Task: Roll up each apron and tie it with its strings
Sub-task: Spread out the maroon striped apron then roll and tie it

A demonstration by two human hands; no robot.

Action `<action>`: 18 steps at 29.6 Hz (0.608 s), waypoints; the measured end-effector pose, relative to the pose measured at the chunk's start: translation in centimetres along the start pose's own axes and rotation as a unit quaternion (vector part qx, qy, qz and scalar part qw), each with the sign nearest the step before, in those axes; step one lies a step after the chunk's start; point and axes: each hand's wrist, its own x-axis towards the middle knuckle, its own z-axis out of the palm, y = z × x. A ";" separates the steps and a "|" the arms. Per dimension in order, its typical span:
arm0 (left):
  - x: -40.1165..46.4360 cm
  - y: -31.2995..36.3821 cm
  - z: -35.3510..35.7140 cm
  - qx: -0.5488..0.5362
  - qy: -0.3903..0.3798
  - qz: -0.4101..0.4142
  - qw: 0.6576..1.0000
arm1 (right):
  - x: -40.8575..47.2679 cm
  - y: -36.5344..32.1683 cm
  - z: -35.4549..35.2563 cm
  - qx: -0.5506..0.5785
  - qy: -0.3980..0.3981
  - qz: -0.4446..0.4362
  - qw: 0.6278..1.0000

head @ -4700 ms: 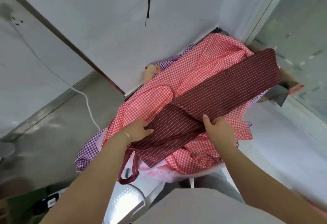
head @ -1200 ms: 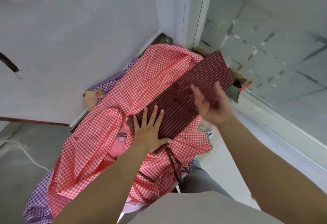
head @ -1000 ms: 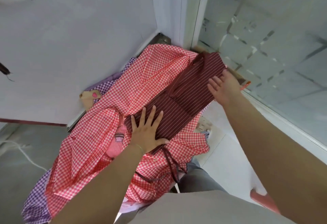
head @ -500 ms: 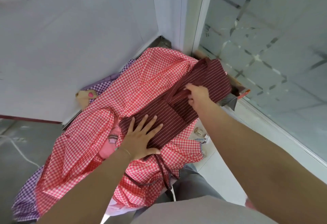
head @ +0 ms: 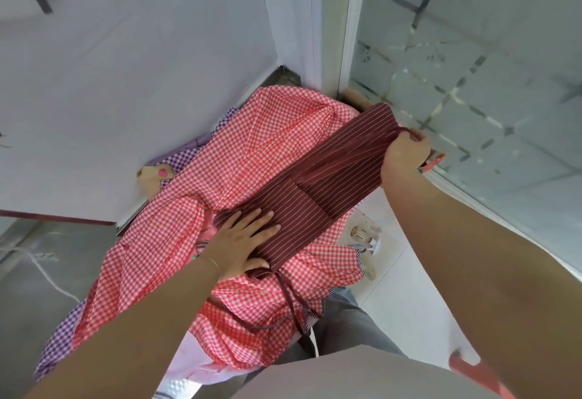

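While pinned: near end of the maroon striped apron [head: 318, 190] is pressed flat by the left hand [head: 244, 241].
Far end: gripped by the right hand [head: 404, 153]; should be pulled taut before rolling.

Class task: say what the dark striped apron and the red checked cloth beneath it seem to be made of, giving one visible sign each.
Dark striped apron: probably thin woven cotton or a blend, matte; it lies flat and folds sharply.
Red checked cloth: light woven gingham, possibly polyester-cotton, with a slight sheen; it crumples into soft puffy folds.
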 end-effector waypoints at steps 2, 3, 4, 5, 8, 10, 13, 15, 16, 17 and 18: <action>0.3 0.0 -0.8 -0.017 0.011 -0.010 1.000 | 0.8 0.0 -0.3 0.001 -0.015 0.078 0.997; 0.8 0.1 -1.5 -0.020 0.032 -0.010 0.999 | 1.2 -0.4 -0.5 0.019 -0.010 0.137 0.990; 1.2 0.2 -1.9 -0.024 0.069 -0.004 0.997 | 1.2 -0.5 -0.4 0.045 -0.005 0.186 0.982; 1.6 0.3 -2.2 -0.031 0.111 0.005 0.993 | 1.4 -0.3 -0.2 0.048 -0.008 0.199 0.979; 4.4 1.4 -4.1 -0.050 0.219 0.008 0.975 | 2.0 -0.2 0.2 -0.086 -0.089 0.135 0.983; 5.9 2.5 -5.4 -0.055 0.233 -0.021 0.971 | 2.2 0.7 0.0 -0.217 -0.110 0.014 0.970; 9.5 4.7 -7.4 -0.042 0.153 -0.039 0.987 | 3.3 0.6 -0.6 -0.354 -0.122 -0.136 0.917; 12.4 5.8 -8.0 -0.040 0.069 -0.065 0.995 | 5.1 0.3 -0.6 -0.390 -0.165 -0.126 0.897; 13.2 6.4 -8.0 -0.041 0.025 -0.085 0.995 | 5.6 0.5 -0.7 -0.405 -0.200 -0.108 0.885; 13.6 6.8 -8.0 -0.040 -0.008 -0.099 0.994 | 5.8 0.5 -0.8 -0.416 -0.228 -0.088 0.876; 14.0 7.0 -7.8 -0.038 -0.020 -0.104 0.994 | 6.5 0.5 -0.9 -0.411 -0.245 -0.076 0.875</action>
